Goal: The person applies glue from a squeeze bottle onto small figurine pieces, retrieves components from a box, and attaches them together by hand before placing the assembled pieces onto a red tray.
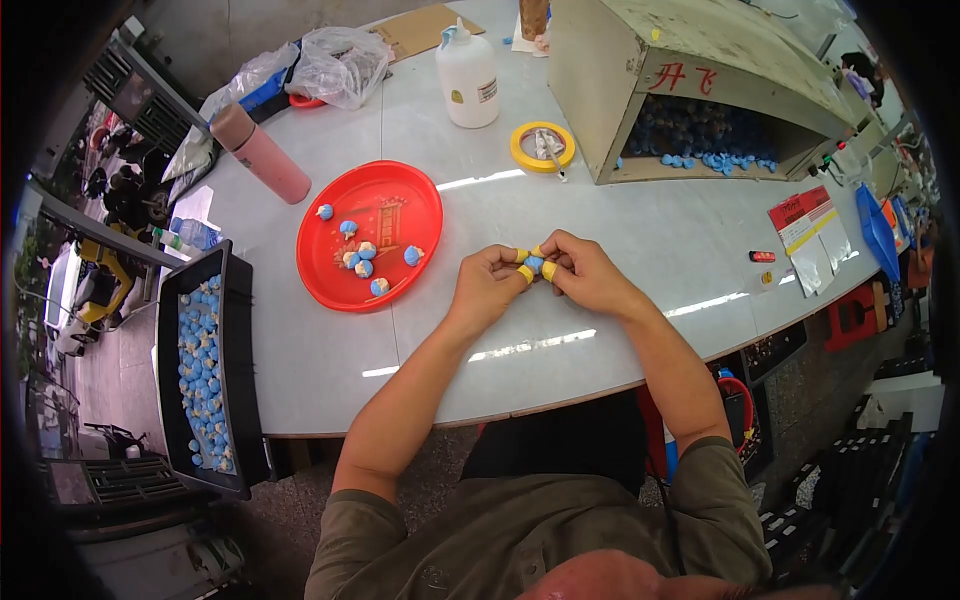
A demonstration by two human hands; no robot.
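Over the middle of the grey table, my left hand (487, 285) and my right hand (590, 272) meet at the fingertips. Between them they pinch a small blue ball-shaped piece (535, 264), partly covered by the fingers. Yellow covers wrap the thumbs and index fingertips of both hands. Left of my hands lies a round red tray (318, 262) bearing several blue-and-cream balls (365, 268). Many more such balls (200, 380) fill a long black bin (237, 350) at the table's left end.
A pink bottle (262, 155), a white squeeze bottle (467, 80) and a yellow tape roll (542, 147) stand or lie farther back. At the back right is a large open-fronted box (610, 90) with blue pieces inside. Red-and-yellow packets (808, 235) lie at the right.
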